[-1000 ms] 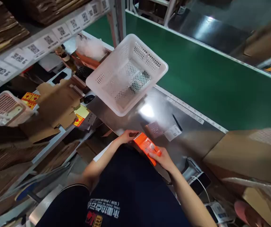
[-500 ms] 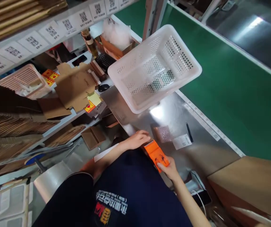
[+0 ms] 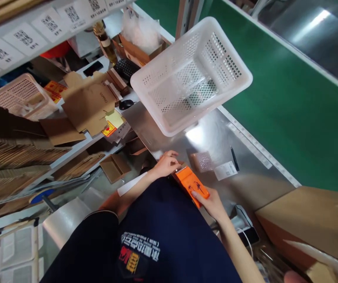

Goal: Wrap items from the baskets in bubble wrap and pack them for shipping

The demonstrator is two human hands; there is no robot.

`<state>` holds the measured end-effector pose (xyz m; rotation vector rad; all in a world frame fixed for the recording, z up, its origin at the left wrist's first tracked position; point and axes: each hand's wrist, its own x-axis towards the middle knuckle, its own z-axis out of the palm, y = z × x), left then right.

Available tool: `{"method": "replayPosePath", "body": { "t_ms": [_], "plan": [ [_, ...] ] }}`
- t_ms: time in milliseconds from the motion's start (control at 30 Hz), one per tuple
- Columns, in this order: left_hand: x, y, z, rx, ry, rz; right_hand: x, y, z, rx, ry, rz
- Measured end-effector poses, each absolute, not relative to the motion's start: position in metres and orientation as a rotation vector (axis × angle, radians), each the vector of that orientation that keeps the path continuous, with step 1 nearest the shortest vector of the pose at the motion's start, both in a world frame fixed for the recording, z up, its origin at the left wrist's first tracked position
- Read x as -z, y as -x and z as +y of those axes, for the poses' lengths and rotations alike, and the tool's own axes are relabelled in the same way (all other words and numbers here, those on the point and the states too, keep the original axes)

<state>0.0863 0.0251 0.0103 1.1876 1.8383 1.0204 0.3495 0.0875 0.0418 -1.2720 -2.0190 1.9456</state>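
Observation:
My right hand point(image 3: 213, 202) is closed around an orange handheld tape dispenser point(image 3: 191, 184) with dark handwriting on its side, held close against my dark blue shirt. At the dispenser's metal-edged front end is my left hand point(image 3: 166, 164), fingers bent and thumb and fingertips drawn together. What they pinch, if anything, is too small to make out. A bubble-wrapped packet point(image 3: 202, 161) lies on the metal table point(image 3: 213, 131) just beyond. Beside it are a white label slip point(image 3: 225, 170) and a black pen point(image 3: 234, 158).
A white perforated plastic basket point(image 3: 169, 127) stands at the back of the table. A large cardboard box point(image 3: 310, 212) is at the right. On the left, a shelf holds flattened cartons point(image 3: 82, 104), a pink basket point(image 3: 24, 94), a mouse point(image 3: 126, 104) and a keyboard point(image 3: 127, 69).
My left hand has curled its fingers in at the dispenser's front end, where they were straighter before. The dispenser has shifted slightly up and left in view. The camera view has moved a little.

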Motion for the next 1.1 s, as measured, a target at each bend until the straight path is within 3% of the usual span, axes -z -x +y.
{"method": "replayPosePath", "body": {
  "t_ms": [367,833,967,1100],
  "plan": [
    [0.031,-0.039,0.023,-0.958,-1.006,1.862,-0.045,-0.35,0.093,-2.01,1.394,-2.001],
    [0.051,-0.081,0.001,-0.778,-1.084,1.927,-0.031,-0.364,0.092,-2.041,1.242,-1.986],
    [0.048,-0.085,-0.01,-0.994,-1.091,1.588,-0.028,-0.361,0.091,-2.043,1.228,-1.943],
    [0.05,-0.092,-0.017,-0.942,-1.003,1.352,-0.027,-0.357,0.09,-2.031,1.209,-1.905]
  ]
}}
